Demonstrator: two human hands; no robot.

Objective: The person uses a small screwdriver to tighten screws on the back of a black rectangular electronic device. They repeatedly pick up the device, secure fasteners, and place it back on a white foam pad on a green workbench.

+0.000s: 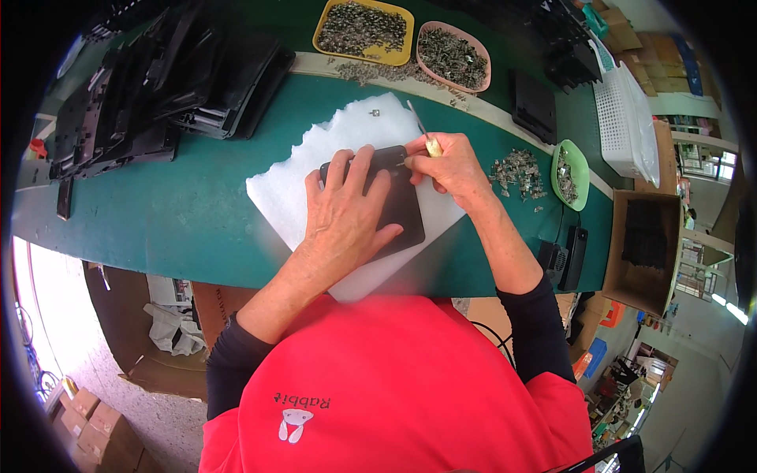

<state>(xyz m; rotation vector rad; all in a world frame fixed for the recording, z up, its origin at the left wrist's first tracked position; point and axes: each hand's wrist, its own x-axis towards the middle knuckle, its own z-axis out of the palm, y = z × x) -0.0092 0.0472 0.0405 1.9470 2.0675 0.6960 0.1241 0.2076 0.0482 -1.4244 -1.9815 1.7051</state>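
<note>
A flat black plastic panel [404, 206] lies on a sheet of white foam [303, 169] on the green table. My left hand [344, 206] rests flat on the panel with its fingers spread, pressing on its surface. At the panel's far right corner is my right hand [451, 167], closed around the pale yellow handle of a screwdriver [433, 147]. Its thin metal shaft points up and away from the panel. Thumb and fingertips of that hand touch the corner; any small part between them is too small to make out. One small metal piece [374, 113] sits on the foam's far end.
A yellow tray [394, 57] and a pink tray [449, 30] hold small metal parts at the back. Loose parts [518, 173] lie beside a green bowl [580, 177] on the right. Black panels [229, 94] are stacked at left. A cardboard box [666, 252] stands past the right edge.
</note>
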